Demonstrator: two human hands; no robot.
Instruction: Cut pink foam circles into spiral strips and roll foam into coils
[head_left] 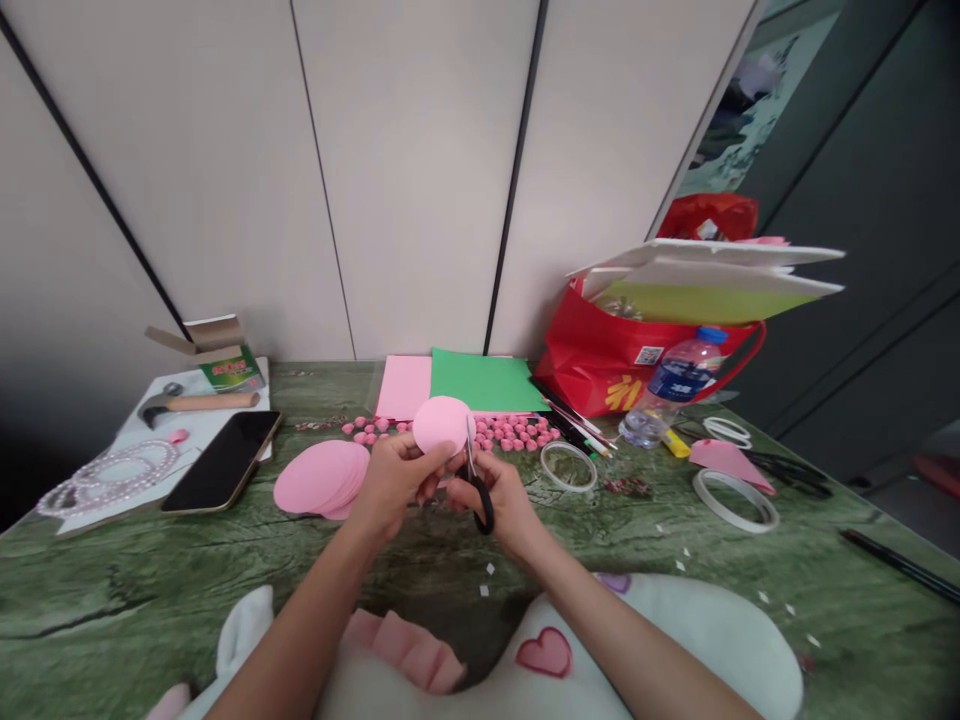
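Observation:
Pinched in my left hand (401,475) is a pink paper circle (439,422), held up above the table. My right hand (499,500) grips a pair of black-handled scissors (484,505), whose blades point up along the circle's right edge. Whether the blades have paper between them, I cannot tell. Just left of my left hand lies a stack of pink paper circles (319,480). Behind both hands, small pink beads (517,432) are scattered in front of pink sheets (405,385) and a green sheet (487,380).
At left are a phone (225,460), a hammer (202,403), a bead string (120,480) and a small box (229,370). Rightward stand a red bag (592,350) and a water bottle (675,390), near tape rolls (568,467). A plush cushion (675,640) lies at the front.

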